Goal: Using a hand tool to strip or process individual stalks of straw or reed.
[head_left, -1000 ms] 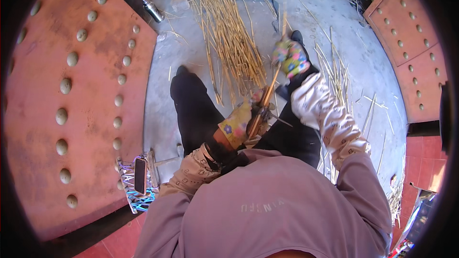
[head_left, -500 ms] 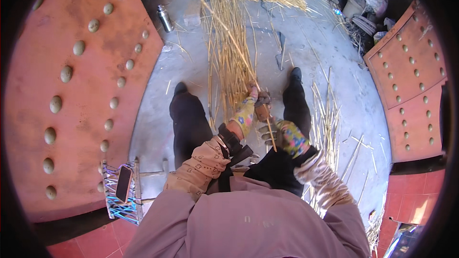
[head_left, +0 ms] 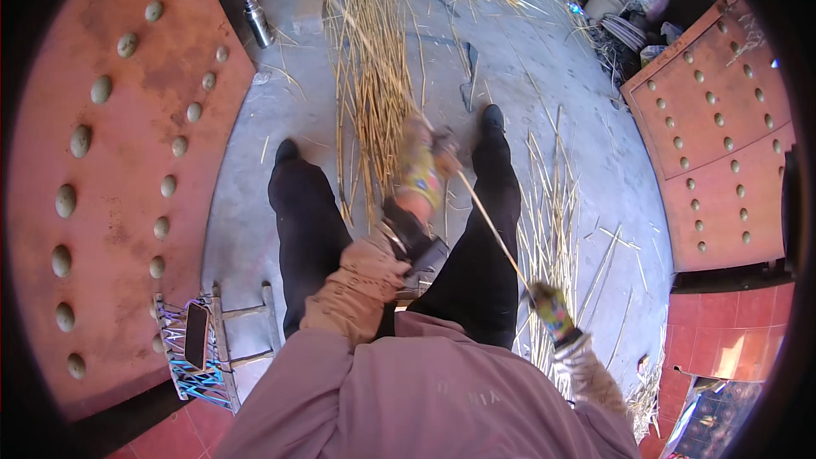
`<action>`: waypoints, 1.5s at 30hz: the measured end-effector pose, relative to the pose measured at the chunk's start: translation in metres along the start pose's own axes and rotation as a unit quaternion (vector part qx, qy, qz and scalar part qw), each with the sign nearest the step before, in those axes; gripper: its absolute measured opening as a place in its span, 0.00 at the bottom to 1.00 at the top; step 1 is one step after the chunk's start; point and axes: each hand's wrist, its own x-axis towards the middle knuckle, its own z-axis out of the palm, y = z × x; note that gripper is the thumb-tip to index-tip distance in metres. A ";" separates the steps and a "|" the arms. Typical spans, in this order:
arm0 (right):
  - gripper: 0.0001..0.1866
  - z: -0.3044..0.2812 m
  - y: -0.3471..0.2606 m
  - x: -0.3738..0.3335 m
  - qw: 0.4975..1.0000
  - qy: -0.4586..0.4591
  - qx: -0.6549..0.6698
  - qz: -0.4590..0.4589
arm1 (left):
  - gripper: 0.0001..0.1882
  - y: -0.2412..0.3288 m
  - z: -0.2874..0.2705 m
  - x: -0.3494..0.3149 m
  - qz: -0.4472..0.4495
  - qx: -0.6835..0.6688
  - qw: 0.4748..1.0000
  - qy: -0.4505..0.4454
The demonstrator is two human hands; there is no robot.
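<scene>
A long, pale reed stalk [head_left: 493,225] slants from the upper left down to the lower right, between my two hands and beyond. My left hand [head_left: 416,161], in a flowered glove and blurred by motion, is closed around its middle. A small brown piece [head_left: 447,161] sits at those fingers; its kind is too blurred to make out. My right hand [head_left: 552,309], also in a patterned glove, grips the stalk's lower end beside my right thigh. Loose reed stalks [head_left: 374,110] lie in a bundle on the floor between my feet and beyond.
Thinner pale stalks [head_left: 548,204] lie to the right of my right leg. A phone [head_left: 196,336] rests on a corded wooden stool [head_left: 223,348] at lower left. Red studded door panels [head_left: 127,187] stand on both sides. A metal flask [head_left: 258,23] stands at upper left.
My right hand has moved down and right, away from my left hand, with the stalk's end. More stalk now shows between the hands. The whole view has shifted slightly left.
</scene>
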 end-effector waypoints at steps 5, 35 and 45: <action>0.14 -0.044 0.097 -0.108 0.968 0.035 0.118 0.220 | 0.23 0.031 0.007 -0.005 0.118 0.068 0.984 0.118; 0.15 -0.017 -0.106 0.045 0.935 -0.010 0.348 0.065 | 0.17 -0.088 0.002 -0.044 -0.029 -0.060 0.997 -0.031; 0.09 0.005 0.095 -0.096 0.948 0.171 0.184 0.197 | 0.20 0.108 -0.083 0.042 0.157 -0.014 0.980 -0.117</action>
